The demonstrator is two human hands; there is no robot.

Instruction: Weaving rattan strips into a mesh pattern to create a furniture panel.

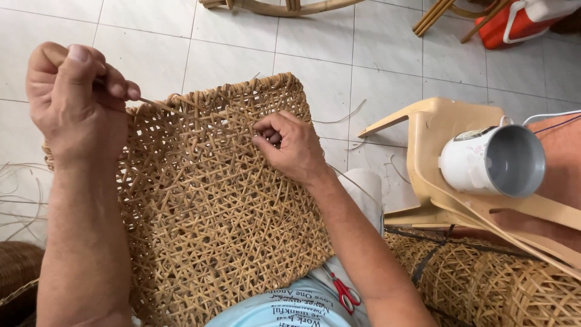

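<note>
A woven rattan panel [212, 206] with an open lattice pattern rests on my lap, tilted toward me. My left hand [72, 100] is raised at the panel's upper left, fingers closed on a thin cane strand [154, 104] that runs into the weave. My right hand [290, 145] presses on the panel's upper right area, fingertips pinched against the weave there.
Red-handled scissors [344, 293] lie on my lap. A beige plastic stool [442, 133] lies tipped at the right with a white cup-like container [490, 160] on it. More woven rattan pieces [484, 278] sit lower right. Loose cane strands [18, 194] lie at left on the white tiled floor [181, 42].
</note>
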